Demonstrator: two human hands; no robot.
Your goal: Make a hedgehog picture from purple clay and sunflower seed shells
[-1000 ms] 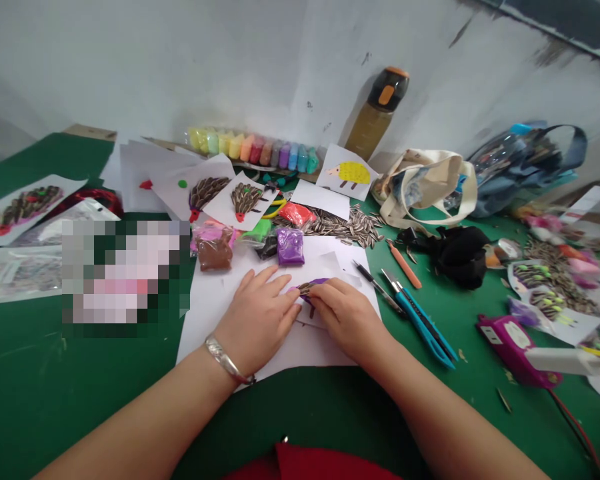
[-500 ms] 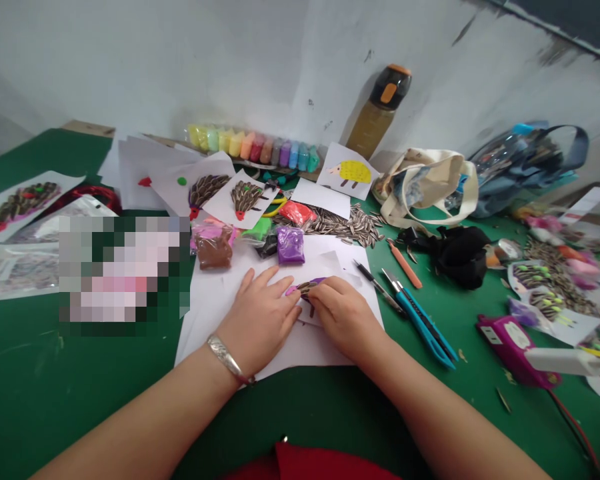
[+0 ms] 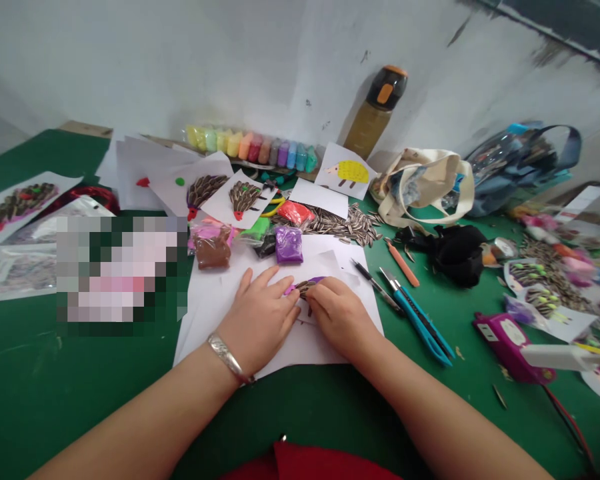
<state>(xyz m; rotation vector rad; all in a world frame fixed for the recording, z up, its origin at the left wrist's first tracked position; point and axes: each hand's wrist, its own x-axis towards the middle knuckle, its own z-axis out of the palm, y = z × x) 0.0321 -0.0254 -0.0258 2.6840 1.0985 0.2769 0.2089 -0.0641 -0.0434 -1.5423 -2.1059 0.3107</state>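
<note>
My left hand (image 3: pixel 260 317) lies flat on the white paper (image 3: pixel 205 347), fingers spread, its fingertips at the edge of a small hedgehog figure (image 3: pixel 305 289). This figure has a pink snout, a purple clay body and striped sunflower seeds stuck on it. Pinched together, the fingers of my right hand (image 3: pixel 341 310) touch the figure's right side; whatever is between them is hidden. Just beyond the hands sit bagged purple clay (image 3: pixel 289 245) and bagged brown clay (image 3: pixel 213 247). A heap of loose sunflower seeds (image 3: pixel 355 227) lies farther back.
To the right are a pen (image 3: pixel 375 285), blue tweezers (image 3: pixel 423 323), an orange clay tool (image 3: pixel 403 263) and a magenta device (image 3: pixel 514 347). A bottle (image 3: pixel 373 113) stands by the wall near a cloth bag (image 3: pixel 425 187). Finished hedgehog cards (image 3: pixel 247 200) lie behind.
Both hands keep nearly the same pose at the hedgehog figure, the right fingers still pinched. The whole view has shifted very slightly.
</note>
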